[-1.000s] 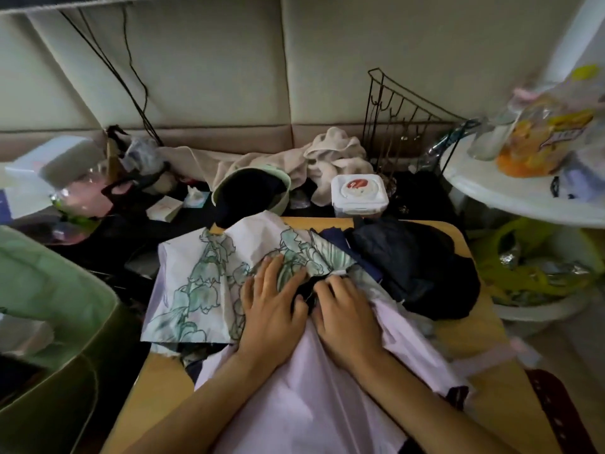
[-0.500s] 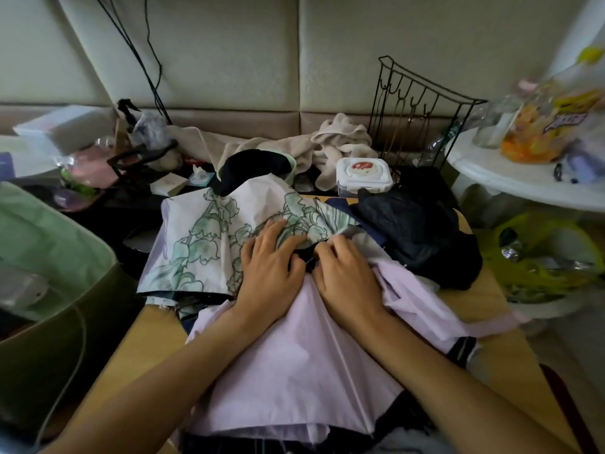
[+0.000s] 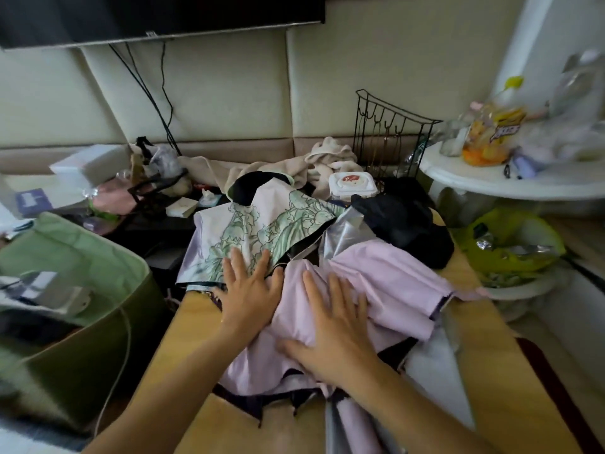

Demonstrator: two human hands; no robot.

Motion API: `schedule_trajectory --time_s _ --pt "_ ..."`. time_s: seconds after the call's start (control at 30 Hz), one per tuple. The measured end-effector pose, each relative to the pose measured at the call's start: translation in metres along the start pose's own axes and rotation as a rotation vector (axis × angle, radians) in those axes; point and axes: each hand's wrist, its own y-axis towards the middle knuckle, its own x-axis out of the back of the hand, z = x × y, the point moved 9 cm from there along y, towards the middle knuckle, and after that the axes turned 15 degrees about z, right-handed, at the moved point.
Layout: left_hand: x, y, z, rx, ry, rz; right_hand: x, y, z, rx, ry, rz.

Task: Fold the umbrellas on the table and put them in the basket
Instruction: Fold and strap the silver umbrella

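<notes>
Everywhere clutter: wooden table [image 3: 484, 381], padded cream wall [image 3: 360, 77].

Head view, looking down (close) at table [image 3: 183, 326]

Beyond my wooden counter [image 3: 478, 365] rises a cream padded wall [image 3: 229, 103] in big panels, black cables [image 3: 154, 93] trailing down it from a dark screen [image 3: 157, 14] mounted above. Off the counter's right edge stands a white round side table [image 3: 510, 185], brightly lit.

Basket [image 3: 98, 273] cut off left; contents blurred.
</notes>
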Motion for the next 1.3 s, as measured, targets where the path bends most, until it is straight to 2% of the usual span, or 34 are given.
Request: schedule_trajectory --time_s 0.27,0.33,0.43,0.5,0.6,0.7,0.77,0.83,0.9,1.03,1.1,1.2,1.3 --pt "0.018 0.033 -0.017 -0.072 -0.015 0.047 0.018 0.034 -0.002 0.024 0.054 -0.149" --pt "0.027 0.020 -0.022 -0.030 0.007 -0.043 0.018 0.028 -0.003 0.018 0.062 -0.197" --pt "0.033 -0.015 -0.026 0.049 -0.021 -0.195 0.029 0.000 -0.002 -0.043 0.009 -0.386" --pt "0.029 -0.035 -0.025 0.046 -0.120 -0.197 0.031 -0.020 0.000 -0.142 -0.050 -0.442" --pt "0.016 -0.055 -0.019 -0.020 -0.246 -0.151 0.020 -0.033 0.007 -0.251 -0.049 -0.370" --pt "0.015 -0.066 -0.010 -0.094 -0.252 -0.177 0.012 -0.027 0.014 -0.277 -0.010 -0.261" --pt "0.018 -0.075 -0.009 -0.162 -0.298 -0.204 0.014 -0.030 0.014 -0.306 -0.009 -0.254" --pt "0.022 -0.087 -0.009 -0.240 -0.337 -0.257 0.014 -0.036 0.015 -0.292 -0.025 -0.283" --pt "0.028 -0.101 -0.009 -0.293 -0.320 -0.314 0.024 -0.043 0.022 -0.201 0.010 -0.295" --pt "0.044 -0.109 0.006 -0.271 -0.391 -0.430 0.082 -0.049 0.037 -0.077 0.081 -0.383" --pt "0.039 -0.101 0.007 -0.244 -0.335 -0.386 0.115 -0.040 0.043 -0.053 0.073 -0.431" --pt "0.032 -0.096 0.003 -0.228 -0.461 -0.368 0.151 -0.005 0.045 -0.055 -0.014 -0.449" --pt "0.020 -0.081 -0.006 -0.223 -0.407 -0.294 0.153 0.046 0.029 -0.084 -0.075 -0.396"
